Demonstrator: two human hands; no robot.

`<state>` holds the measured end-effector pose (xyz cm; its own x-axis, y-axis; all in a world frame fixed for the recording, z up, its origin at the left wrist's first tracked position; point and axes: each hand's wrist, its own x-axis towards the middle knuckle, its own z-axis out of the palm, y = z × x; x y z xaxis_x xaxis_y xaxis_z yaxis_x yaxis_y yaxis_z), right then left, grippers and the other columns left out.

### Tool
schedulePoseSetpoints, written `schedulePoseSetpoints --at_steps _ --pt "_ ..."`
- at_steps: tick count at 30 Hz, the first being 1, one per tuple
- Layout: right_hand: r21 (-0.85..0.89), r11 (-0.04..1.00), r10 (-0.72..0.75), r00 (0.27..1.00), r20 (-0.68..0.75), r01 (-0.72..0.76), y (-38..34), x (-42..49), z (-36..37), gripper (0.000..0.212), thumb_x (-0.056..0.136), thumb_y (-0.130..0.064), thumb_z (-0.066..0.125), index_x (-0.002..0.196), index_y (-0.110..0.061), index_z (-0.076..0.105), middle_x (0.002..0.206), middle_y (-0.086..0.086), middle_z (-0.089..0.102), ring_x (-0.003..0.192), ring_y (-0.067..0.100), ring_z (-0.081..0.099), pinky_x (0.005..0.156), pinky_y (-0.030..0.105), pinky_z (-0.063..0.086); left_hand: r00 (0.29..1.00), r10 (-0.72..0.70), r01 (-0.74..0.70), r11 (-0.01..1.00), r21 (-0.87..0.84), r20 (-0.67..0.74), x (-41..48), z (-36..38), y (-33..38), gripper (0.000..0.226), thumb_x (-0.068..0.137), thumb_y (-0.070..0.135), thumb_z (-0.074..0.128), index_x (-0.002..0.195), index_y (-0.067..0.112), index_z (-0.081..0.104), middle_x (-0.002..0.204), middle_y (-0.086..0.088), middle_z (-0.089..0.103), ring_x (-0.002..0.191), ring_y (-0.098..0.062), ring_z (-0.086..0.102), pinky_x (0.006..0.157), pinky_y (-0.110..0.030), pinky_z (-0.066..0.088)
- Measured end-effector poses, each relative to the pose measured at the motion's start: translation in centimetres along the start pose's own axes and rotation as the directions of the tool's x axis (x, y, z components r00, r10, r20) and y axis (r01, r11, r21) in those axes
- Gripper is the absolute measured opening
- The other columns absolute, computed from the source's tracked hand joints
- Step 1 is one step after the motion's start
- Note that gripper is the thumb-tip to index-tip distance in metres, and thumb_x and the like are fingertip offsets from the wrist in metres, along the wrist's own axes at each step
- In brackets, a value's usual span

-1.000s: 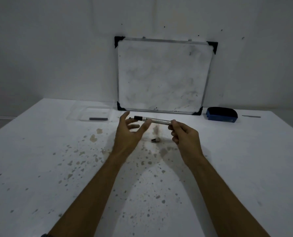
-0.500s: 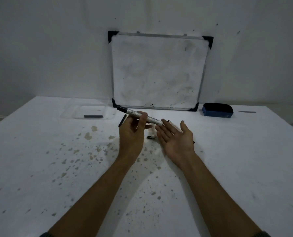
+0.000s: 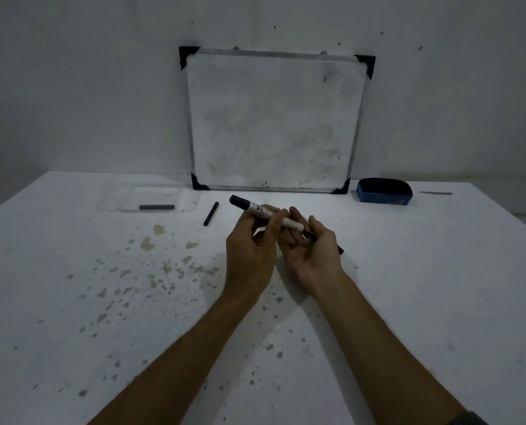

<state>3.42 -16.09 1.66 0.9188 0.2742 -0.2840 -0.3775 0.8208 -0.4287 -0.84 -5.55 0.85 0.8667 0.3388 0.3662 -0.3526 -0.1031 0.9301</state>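
A whiteboard marker (image 3: 264, 213) with a white barrel and a black end pointing up-left is held over the stained white table (image 3: 102, 286). My left hand (image 3: 249, 253) grips its barrel between thumb and fingers. My right hand (image 3: 313, 250) lies palm up just right of it, fingers relaxed, touching the marker's lower end. A thin dark rod (image 3: 340, 250) pokes out past that hand's right edge; whether it lies on the table or in the hand is hidden. A smudged whiteboard (image 3: 274, 124) leans on the wall behind.
A blue eraser (image 3: 384, 192) sits right of the board, with a thin grey strip (image 3: 436, 193) beyond it. At the back left, a clear tray (image 3: 114, 204) holds a grey stick (image 3: 156, 207). A black stick (image 3: 211, 213) lies beside it.
The marker passed from my right hand to my left hand, which closed round the barrel. My right hand let go, turned palm up, and has now curled slightly under the marker's end.
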Motion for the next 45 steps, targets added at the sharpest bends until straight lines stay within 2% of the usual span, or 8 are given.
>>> schedulePoseSetpoints --at_steps 7,10,13,21,28,34,39,45 --pt "-0.125 0.992 -0.002 1.0 -0.017 0.0 -0.2 -0.1 0.0 0.041 0.104 -0.036 0.049 0.094 -0.004 0.072 0.088 0.016 0.076 0.081 0.026 0.071 0.08 0.034 0.058 0.998 -0.048 0.046 0.996 -0.076 -0.027 0.5 -0.3 0.3 0.005 0.1 0.026 0.064 0.101 0.026 0.069 0.095 0.006 0.078 0.094 -0.009 0.077 0.081 -0.027 0.062" --pt "-0.335 0.942 -0.02 0.999 -0.026 0.01 -0.6 0.0 0.2 0.049 0.099 -0.05 0.052 0.079 -0.01 0.072 0.071 0.008 0.064 0.061 0.019 0.055 0.061 0.029 0.045 0.989 -0.144 0.139 0.975 -0.172 -0.015 1.4 -1.0 0.6 0.013 0.102 0.025 0.062 0.105 0.014 0.069 0.088 0.004 0.078 0.087 -0.013 0.079 0.077 -0.027 0.063" --pt "-0.458 0.889 -0.02 1.0 0.012 0.023 -1.0 0.2 0.1 0.037 0.1 -0.044 0.052 0.093 -0.008 0.062 0.064 0.003 0.05 0.052 0.014 0.038 0.053 0.027 0.027 0.98 -0.194 0.179 0.953 -0.245 -0.037 2.1 -1.6 0.6 0.022 0.103 0.019 0.06 0.109 -0.001 0.066 0.086 0.0 0.074 0.082 -0.014 0.078 0.082 -0.03 0.064" --pt "-0.573 0.818 -0.038 0.999 0.039 0.054 -1.5 0.2 -1.1 0.014 0.094 -0.012 0.067 0.102 -0.003 0.072 0.075 0.007 0.065 0.061 0.015 0.057 0.057 0.025 0.049 0.965 -0.241 0.22 0.958 -0.184 -0.101 3.6 -4.1 0.1 0.032 0.103 0.026 0.061 0.109 -0.003 0.07 0.099 -0.015 0.078 0.087 -0.019 0.079 0.071 -0.017 0.059" --pt "-0.723 0.66 -0.235 0.97 0.062 0.206 -2.5 0.2 -1.8 0.012 0.093 -0.003 0.068 0.1 -0.005 0.077 0.086 0.013 0.076 0.07 0.018 0.068 0.068 0.03 0.055 0.973 -0.228 0.228 0.944 0.238 -0.028 4.2 -6.7 -0.7 0.033 0.095 0.037 0.07 0.092 0.005 0.077 0.071 -0.009 0.077 0.059 -0.017 0.073 0.062 -0.029 0.06" --pt "-0.836 0.462 -0.223 0.951 0.215 0.297 -1.8 -0.3 -2.1 0.02 0.095 -0.006 0.067 0.114 -0.007 0.074 0.1 0.014 0.079 0.09 0.023 0.076 0.08 0.025 0.062 0.968 -0.252 0.189 0.72 0.668 -0.002 3.3 -5.7 -1.2 0.045 0.102 0.039 0.059 0.066 0.013 0.059 0.064 -0.002 0.06 0.055 -0.011 0.056 0.052 -0.025 0.041" --pt "-0.871 0.28 -0.291 0.901 0.322 0.403 -1.2 -0.5 -2.2 0.015 0.097 -0.022 0.068 0.106 -0.031 0.076 0.103 0.009 0.077 0.096 0.021 0.074 0.088 0.028 0.061 0.978 -0.204 0.16 0.648 0.744 -0.032 2.8 -4.7 -1.7 0.037 0.099 0.035 0.063 0.08 0.004 0.073 0.067 -0.003 0.064 0.065 -0.019 0.064 0.059 -0.026 0.046" --pt "-0.897 0.184 -0.304 0.891 0.338 0.403 -0.9 -0.4 -2.2 0.016 0.094 -0.032 0.071 0.109 -0.032 0.077 0.074 -0.007 0.074 0.06 0.006 0.058 0.062 0.025 0.052 0.988 -0.142 0.132 0.627 0.768 -0.054 2.4 -4.4 -2.4 0.039 0.093 0.046 0.065 0.073 0.014 0.073 0.062 0.001 0.068 0.062 -0.019 0.068 0.059 -0.029 0.056"
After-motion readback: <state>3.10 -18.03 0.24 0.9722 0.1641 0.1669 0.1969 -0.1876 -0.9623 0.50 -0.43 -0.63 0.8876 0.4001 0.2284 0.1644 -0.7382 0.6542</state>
